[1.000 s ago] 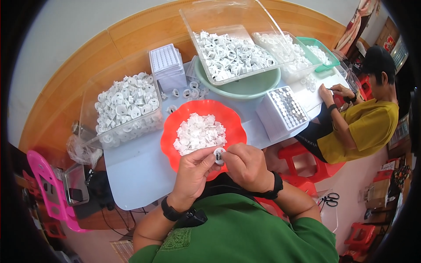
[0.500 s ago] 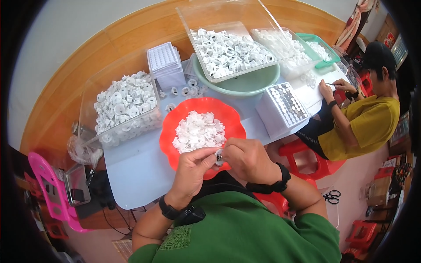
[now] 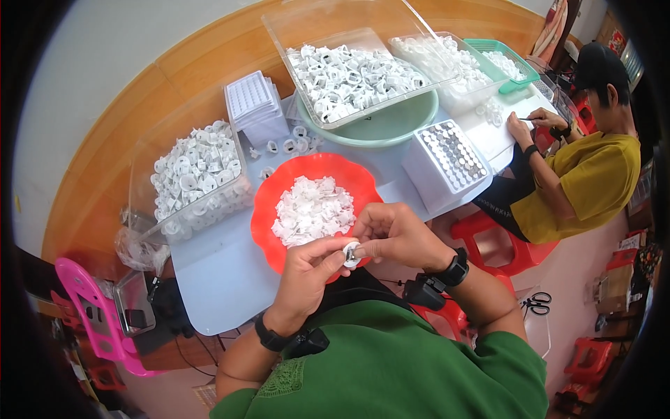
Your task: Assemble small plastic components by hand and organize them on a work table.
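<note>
Close to my body, my left hand (image 3: 312, 269) pinches a small round white plastic part (image 3: 351, 255) with a dark middle between thumb and fingers. My right hand (image 3: 399, 239) meets it from the other side, its thumb and fingertips closed on the same part. Both hands are over the near right rim of a red scalloped bowl (image 3: 264, 234). That bowl holds a heap of small white plastic pieces (image 3: 314, 209). Whether my right fingers also hold a smaller piece is too small to tell.
Clear bins of white parts stand left (image 3: 192, 174) and at the back (image 3: 356, 84), the latter over a pale green basin (image 3: 391, 133). Stacked white trays (image 3: 251, 105) and a white block of round pieces (image 3: 447, 167) flank the bowl. A co-worker (image 3: 572, 174) sits right.
My right hand has turned and its fingers have opened out from a tighter curl, its thumb now on the round part. The part shows its face more. The whole view has shifted slightly.
</note>
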Available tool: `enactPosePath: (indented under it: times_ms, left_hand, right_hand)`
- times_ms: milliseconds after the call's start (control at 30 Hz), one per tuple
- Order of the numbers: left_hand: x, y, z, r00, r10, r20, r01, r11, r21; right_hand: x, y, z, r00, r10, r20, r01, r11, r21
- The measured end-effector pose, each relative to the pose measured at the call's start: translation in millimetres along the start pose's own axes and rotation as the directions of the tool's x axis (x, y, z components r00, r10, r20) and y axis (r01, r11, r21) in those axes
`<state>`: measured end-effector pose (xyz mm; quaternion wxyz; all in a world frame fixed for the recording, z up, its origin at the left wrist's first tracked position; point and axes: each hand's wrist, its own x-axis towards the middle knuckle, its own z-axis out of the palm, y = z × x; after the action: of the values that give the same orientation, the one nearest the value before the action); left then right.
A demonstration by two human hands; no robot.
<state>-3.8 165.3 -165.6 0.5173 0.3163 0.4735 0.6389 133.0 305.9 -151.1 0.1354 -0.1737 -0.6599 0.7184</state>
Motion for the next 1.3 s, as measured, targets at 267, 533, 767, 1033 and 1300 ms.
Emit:
enactPosePath:
  times_ms: [267,533,767,1033,1300]
  left_hand:
    - [0,-7,0,1.000,-0.020,0.012,0.022,0.983,-0.180]
    - [-3,-8,-16,0.998,-0.049,0.032,0.054,0.985,-0.163]
    - [-10,-13,-20,0.996,0.059,-0.060,-0.071,0.969,-0.235]
    - [-17,-11,-17,0.943,0.315,-0.106,-0.315,0.949,0.011]
    - [-20,-17,-22,0.918,0.382,-0.106,-0.374,0.923,0.088]
  right_hand:
    - [-8,6,9,1.000,-0.015,-0.014,0.017,0.983,0.183]
    - [1,13,15,1.000,-0.009,0.016,0.007,0.993,0.122]
    - [5,8,30,0.963,-0.270,-0.005,0.260,0.929,-0.262]
    - [7,11,48,0.581,-0.776,0.244,0.608,0.215,-0.765]
    - [8,10,57,0.571,-0.767,0.295,0.585,0.128,-0.801]
